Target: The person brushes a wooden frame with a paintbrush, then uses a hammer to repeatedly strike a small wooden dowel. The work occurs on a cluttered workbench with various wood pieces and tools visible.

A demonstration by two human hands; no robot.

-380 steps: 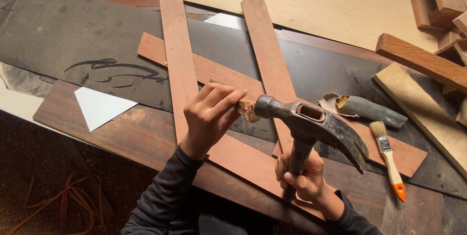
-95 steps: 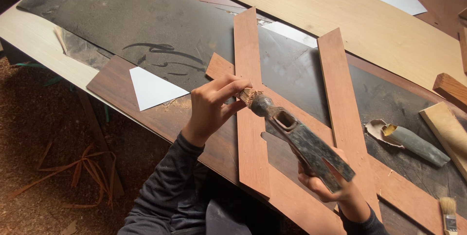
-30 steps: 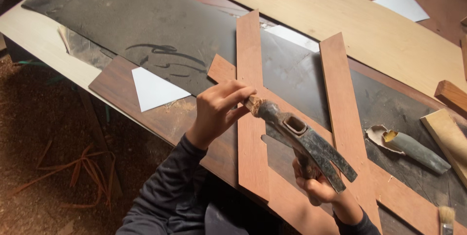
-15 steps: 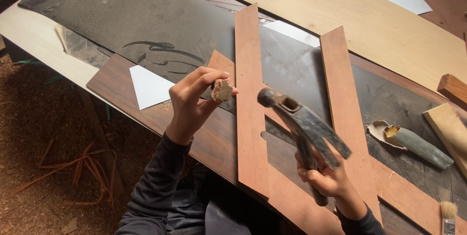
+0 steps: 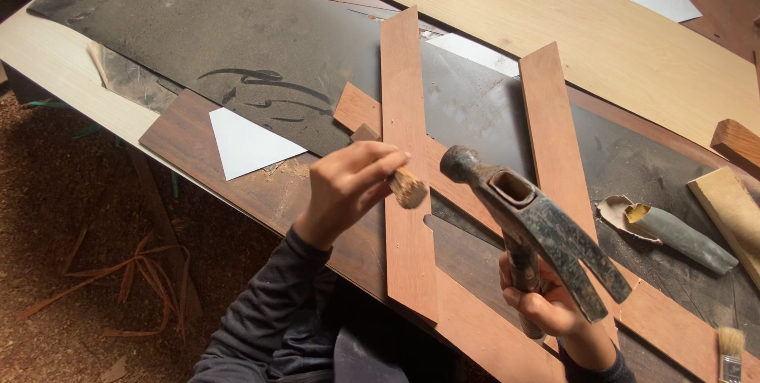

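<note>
Gripped low on its handle by the right hand (image 5: pixel 546 304), the claw hammer (image 5: pixel 534 224) looked head-heavy — rigid, rusty steel. Left hand (image 5: pixel 344 189) pinched a small wooden block (image 5: pixel 408 187) over the upright strip (image 5: pixel 405 153) — light, stiff.

A dull, pitted metal hammer (image 5: pixel 538 232) hangs above smooth reddish wood strips (image 5: pixel 405 153). Beside the hammer's face, a rough wooden peg (image 5: pixel 408 188). Beneath the strips, a matt dark sheet (image 5: pixel 237 42); beyond it, pale smooth board (image 5: pixel 570 26).
</note>
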